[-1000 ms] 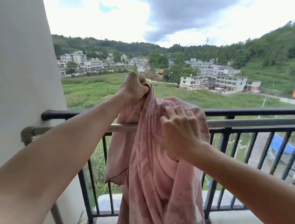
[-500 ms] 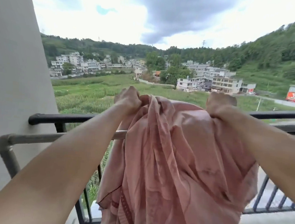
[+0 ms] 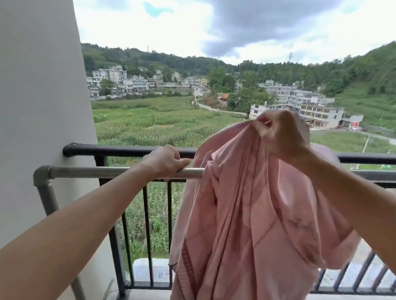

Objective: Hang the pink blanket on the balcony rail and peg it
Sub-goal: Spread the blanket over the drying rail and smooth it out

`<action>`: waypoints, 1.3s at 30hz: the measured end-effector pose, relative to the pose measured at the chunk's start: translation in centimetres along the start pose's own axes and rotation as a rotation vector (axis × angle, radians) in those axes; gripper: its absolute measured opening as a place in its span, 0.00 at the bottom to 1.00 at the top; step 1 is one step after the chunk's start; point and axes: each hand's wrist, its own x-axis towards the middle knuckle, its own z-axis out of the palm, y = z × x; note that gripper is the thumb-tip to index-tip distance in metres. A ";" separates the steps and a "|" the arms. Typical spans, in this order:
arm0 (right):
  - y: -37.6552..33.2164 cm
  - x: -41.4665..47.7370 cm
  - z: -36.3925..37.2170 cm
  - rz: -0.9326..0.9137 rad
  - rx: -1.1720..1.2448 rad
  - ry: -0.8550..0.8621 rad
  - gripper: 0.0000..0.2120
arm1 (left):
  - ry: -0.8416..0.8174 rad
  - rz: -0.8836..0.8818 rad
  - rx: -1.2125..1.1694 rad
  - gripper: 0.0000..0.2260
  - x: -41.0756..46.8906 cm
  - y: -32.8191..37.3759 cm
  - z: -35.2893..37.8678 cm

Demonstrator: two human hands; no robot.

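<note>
The pink blanket [image 3: 245, 224] hangs bunched in long folds in front of the balcony railing, right of centre. My right hand [image 3: 280, 135] is closed on its top edge and holds that edge up above the black top rail [image 3: 126, 149]. My left hand [image 3: 165, 161] is wrapped around the grey metal pipe rail [image 3: 91, 171], just left of the blanket and not touching it. The blanket's lower end runs out of view at the bottom. No pegs are visible.
A white wall [image 3: 31, 89] closes the left side, where the pipe rail bends down at an elbow [image 3: 42, 177]. Black vertical bars [image 3: 147, 228] stand under the rails. Beyond lie green fields, houses and a hillside.
My left hand has let go of the blanket and taken hold of the grey pipe rail. My right hand has lifted the blanket's top edge higher, and the blanket has shifted right.
</note>
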 end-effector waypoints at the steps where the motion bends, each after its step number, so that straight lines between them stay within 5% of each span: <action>1: 2.0 2.0 -0.4 0.090 0.034 0.067 0.12 | 0.004 0.004 -0.004 0.19 -0.2 -0.1 0.0; 5: 11.2 5.9 -0.5 0.416 -0.031 0.007 0.13 | 0.029 0.028 -0.034 0.15 -0.3 0.2 0.1; 8: 13.1 3.3 0.2 0.556 -0.176 -0.225 0.09 | 0.028 0.160 -0.161 0.07 -0.3 2.0 0.4; 10: 13.0 1.6 0.9 0.574 -0.267 -0.402 0.08 | -0.083 0.264 -0.284 0.11 -0.5 4.4 0.8; 13: 12.1 0.8 1.3 0.513 -0.273 -0.429 0.05 | -0.195 0.362 -0.349 0.11 -0.4 7.8 2.3; 17: 7.1 -1.8 -0.8 0.092 0.004 -0.166 0.16 | -0.066 0.347 -0.424 0.08 0.2 8.8 3.3; 19: 4.4 -3.6 -1.7 -0.139 0.102 -0.298 0.23 | -0.010 0.320 -0.490 0.10 0.2 8.8 2.8; 21: 3.6 -4.9 -1.2 -0.261 0.053 -0.363 0.18 | 0.085 0.288 -0.544 0.11 0.2 8.9 1.9; 24: 5.3 -3.2 -1.0 -0.132 0.036 -0.077 0.05 | 0.212 0.191 -0.676 0.12 -0.1 7.6 0.0; 27: 9.5 0.6 -3.2 0.194 0.027 0.111 0.12 | 0.407 0.027 -0.735 0.10 -0.8 3.8 -2.2; 30: 9.4 2.2 -4.3 0.174 0.120 0.021 0.15 | 0.526 -0.040 -0.705 0.10 -1.5 1.4 -3.4; 35: -2.7 -1.5 2.2 -0.241 0.267 -0.507 0.29 | 0.536 0.017 -0.578 0.10 -2.7 2.4 -3.5; 39: -5.2 -2.3 6.1 -0.308 0.166 -0.350 0.10 | 0.659 0.037 -0.432 0.09 -4.3 1.4 -5.4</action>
